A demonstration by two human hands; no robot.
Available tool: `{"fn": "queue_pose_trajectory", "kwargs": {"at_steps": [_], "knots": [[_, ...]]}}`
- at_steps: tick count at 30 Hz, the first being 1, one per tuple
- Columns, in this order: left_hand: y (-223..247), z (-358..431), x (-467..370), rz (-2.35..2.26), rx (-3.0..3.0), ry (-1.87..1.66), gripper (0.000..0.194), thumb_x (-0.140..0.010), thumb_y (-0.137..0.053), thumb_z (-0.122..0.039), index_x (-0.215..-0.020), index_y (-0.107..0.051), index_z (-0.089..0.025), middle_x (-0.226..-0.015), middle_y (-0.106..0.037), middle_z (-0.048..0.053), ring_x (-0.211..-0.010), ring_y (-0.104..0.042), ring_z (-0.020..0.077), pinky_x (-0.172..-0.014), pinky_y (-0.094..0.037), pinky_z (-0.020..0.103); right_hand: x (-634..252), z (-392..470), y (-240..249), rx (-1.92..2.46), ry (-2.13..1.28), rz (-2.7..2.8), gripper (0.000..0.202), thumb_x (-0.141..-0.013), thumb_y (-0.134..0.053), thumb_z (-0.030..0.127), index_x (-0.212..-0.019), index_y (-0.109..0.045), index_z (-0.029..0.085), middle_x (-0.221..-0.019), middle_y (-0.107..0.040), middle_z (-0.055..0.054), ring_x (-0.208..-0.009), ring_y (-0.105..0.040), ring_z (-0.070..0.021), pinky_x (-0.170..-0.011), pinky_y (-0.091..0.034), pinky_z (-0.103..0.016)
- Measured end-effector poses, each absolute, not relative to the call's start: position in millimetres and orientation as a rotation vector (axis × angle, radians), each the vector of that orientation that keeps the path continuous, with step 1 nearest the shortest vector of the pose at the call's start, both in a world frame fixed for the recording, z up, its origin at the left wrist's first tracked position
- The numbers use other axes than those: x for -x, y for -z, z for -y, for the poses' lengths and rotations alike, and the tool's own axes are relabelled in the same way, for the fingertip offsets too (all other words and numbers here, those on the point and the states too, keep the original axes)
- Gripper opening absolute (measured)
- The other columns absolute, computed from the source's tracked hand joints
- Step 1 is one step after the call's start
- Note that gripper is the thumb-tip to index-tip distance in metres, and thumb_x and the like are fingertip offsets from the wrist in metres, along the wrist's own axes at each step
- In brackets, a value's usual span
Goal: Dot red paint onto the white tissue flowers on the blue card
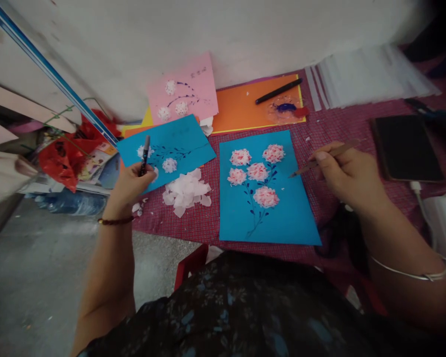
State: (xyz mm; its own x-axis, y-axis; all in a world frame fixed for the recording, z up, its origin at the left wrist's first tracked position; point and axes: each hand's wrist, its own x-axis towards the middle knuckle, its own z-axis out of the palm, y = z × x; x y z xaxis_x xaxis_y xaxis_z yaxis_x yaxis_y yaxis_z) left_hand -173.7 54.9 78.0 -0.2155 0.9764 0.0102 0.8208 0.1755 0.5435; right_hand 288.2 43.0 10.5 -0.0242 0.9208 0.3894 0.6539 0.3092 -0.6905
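My left hand [132,182] is closed around a dark pen with a grey end [146,148], over the left part of a smaller blue card [193,141] with white flowers. My right hand [347,171] pinches a thin brown brush-like tool [334,152]. The tool's tip is at the right edge area of a larger blue sheet [234,218], which bears several pink-and-white flowers [266,197] on painted dark stems. White paper pieces [188,192] lie in a pile between the two blue papers.
Behind are a pink card [204,79] and an orange sheet [238,106] carrying a black pen [278,91] and blue and red paint [285,107]. Plastic sleeves [371,74] and a black phone [407,148] lie right. A red bag [63,158] is left.
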Motion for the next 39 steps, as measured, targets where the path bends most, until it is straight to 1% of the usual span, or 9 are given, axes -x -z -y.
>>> {"fn": "queue_pose_trajectory", "kwargs": {"at_steps": [6,9,15,20,26,29,32,34,39], "knots": [[-76.8,-46.4,160.4,-1.934,-1.599,-0.288,0.029,-0.065,-0.066,-0.039,-0.083,-0.069,-0.018,-0.061,-0.056,-0.001,-0.046,-0.038,0.0094,-0.042,-0.027,0.022,-288.2,-42.3,-10.5,1.414,-0.392,1.756,0.023,-0.091,-0.048,0.031,-0.084,-0.065,0.017,-0.063,-0.058,-0.001,-0.052,-0.05,-0.0107,-0.054,-0.037,-0.025],[-76.2,-44.9,162.3,-1.967,-1.588,-0.245,0.033,-0.063,-0.067,-0.04,-0.086,-0.072,-0.017,-0.059,-0.057,-0.001,-0.044,-0.038,0.0096,-0.042,-0.027,0.023,-288.3,-42.1,-10.6,1.392,-0.387,1.77,0.022,-0.091,-0.048,0.029,-0.084,-0.065,0.017,-0.066,-0.06,-0.002,-0.052,-0.05,-0.0104,-0.056,-0.037,-0.026],[-87.3,-46.9,164.9,-2.094,-1.688,-0.485,0.022,-0.065,-0.068,-0.04,-0.068,-0.065,-0.018,-0.05,-0.046,-0.003,-0.044,-0.035,0.0097,-0.042,-0.024,0.023,-287.4,-43.1,-10.2,1.41,-0.392,1.781,0.023,-0.091,-0.048,0.03,-0.084,-0.065,0.017,-0.068,-0.062,-0.004,-0.054,-0.052,-0.0112,-0.056,-0.038,-0.026],[-88.4,-94.0,128.4,-2.018,-1.831,-0.749,0.027,-0.074,-0.063,-0.043,-0.064,-0.062,-0.018,-0.05,-0.041,-0.003,-0.046,-0.033,0.0099,-0.043,-0.023,0.024,-286.2,-44.3,-10.0,1.408,-0.366,1.784,0.024,-0.091,-0.047,0.031,-0.081,-0.064,0.017,-0.069,-0.063,-0.004,-0.058,-0.056,-0.0133,-0.057,-0.038,-0.026],[-69.7,-175.2,63.8,-1.848,-1.959,-0.807,0.01,-0.066,-0.066,-0.02,-0.062,-0.058,-0.016,-0.053,-0.047,-0.003,-0.052,-0.04,0.01,-0.05,-0.031,0.024,-291.3,-42.9,-10.6,1.443,-0.429,1.719,0.024,-0.092,-0.048,0.033,-0.085,-0.065,0.017,-0.071,-0.064,-0.004,-0.058,-0.056,-0.0134,-0.057,-0.04,-0.026],[-57.9,-197.2,38.4,-1.838,-1.952,-0.856,0.009,-0.074,-0.058,-0.022,-0.067,-0.057,-0.016,-0.053,-0.044,-0.003,-0.051,-0.04,0.0101,-0.05,-0.033,0.023,-292.7,-40.7,-15.5,1.42,-0.477,1.628,0.025,-0.093,-0.048,0.034,-0.083,-0.064,0.017,-0.071,-0.063,-0.003,-0.056,-0.054,-0.0119,-0.054,-0.039,-0.026],[-50.0,-209.4,19.5,-1.861,-1.934,-0.905,0.021,-0.086,-0.042,-0.029,-0.082,-0.058,-0.016,-0.053,-0.039,-0.004,-0.047,-0.038,0.0113,-0.048,-0.036,0.024,-291.7,-38.9,-23.1,1.357,-0.566,1.52,0.027,-0.094,-0.047,0.034,-0.082,-0.063,0.017,-0.06,-0.056,0.001,-0.051,-0.05,-0.0106,-0.052,-0.038,-0.025],[-47.7,-216.6,13.8,-1.911,-1.953,-0.917,0.021,-0.087,-0.04,-0.029,-0.086,-0.057,-0.016,-0.058,-0.045,-0.001,-0.053,-0.045,0.0135,-0.052,-0.04,0.025,-290.6,-38.6,-26.1,1.336,-0.611,1.483,0.027,-0.094,-0.047,0.035,-0.081,-0.062,0.017,-0.057,-0.053,0.002,-0.049,-0.049,-0.0103,-0.052,-0.038,-0.025],[-43.8,-231.1,23.1,-2.12,-2.051,-0.775,0.011,-0.079,-0.052,-0.021,-0.085,-0.059,-0.015,-0.085,-0.064,0.01,-0.086,-0.06,0.0231,-0.078,-0.044,0.033,-290.0,-39.5,-20.9,1.325,-0.625,1.514,0.027,-0.095,-0.046,0.037,-0.083,-0.061,0.018,-0.058,-0.053,0.002,-0.049,-0.049,-0.0108,-0.052,-0.038,-0.026]]}}
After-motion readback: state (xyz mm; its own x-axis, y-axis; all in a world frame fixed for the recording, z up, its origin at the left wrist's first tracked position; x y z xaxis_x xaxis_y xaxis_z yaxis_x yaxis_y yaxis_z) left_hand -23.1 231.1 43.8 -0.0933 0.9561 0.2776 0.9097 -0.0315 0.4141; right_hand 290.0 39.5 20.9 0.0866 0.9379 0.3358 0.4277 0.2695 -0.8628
